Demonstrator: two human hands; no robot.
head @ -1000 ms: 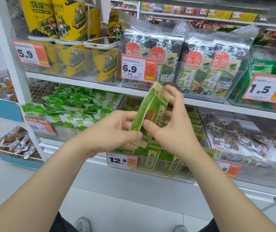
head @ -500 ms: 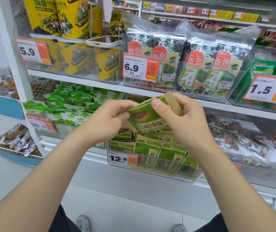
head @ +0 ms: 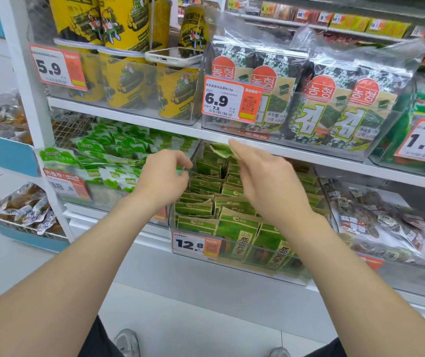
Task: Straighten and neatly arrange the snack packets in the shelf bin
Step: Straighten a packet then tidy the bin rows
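Holding: I see the R hand (head: 265, 186) pinching one green packet (head: 221, 150) betw. thumb and fingertips. Grip is closed on its near edge, and the rest of it is blurred.
Packet pos: up at the back of the bin (head: 247, 261), over the rear rows, just under the upper shelf (head: 322, 155) edge.
Left: L hand (head: 163, 176) is by the bin's left wall, fingers loosely curled w/ nothing in them. I can't tell if the tips touch the wall.
Stock: other packets (head: 198, 224) stand in rows front to back in the bin. Front row is upright, faces fwd; mid rows lean, tops uneven.
Tag: 12.8 tag (head: 193, 244) on the bin front, left side.
Left nbr: light-green bags (head: 108, 155) heaped in the next bin over.
Right nbr: clear-wrap snacks (head: 376, 228) just beside the bin.
Above: yellow cans (head: 121, 81) w/ a phone (head: 172, 54) lying flat on top. Seaweed packs (head: 335, 106) sit to their right, w/ a 6.9 tag (head: 232, 101) in front.
Floor: two shoes (head: 126, 341) at the bottom of my view, betw. the forearms.
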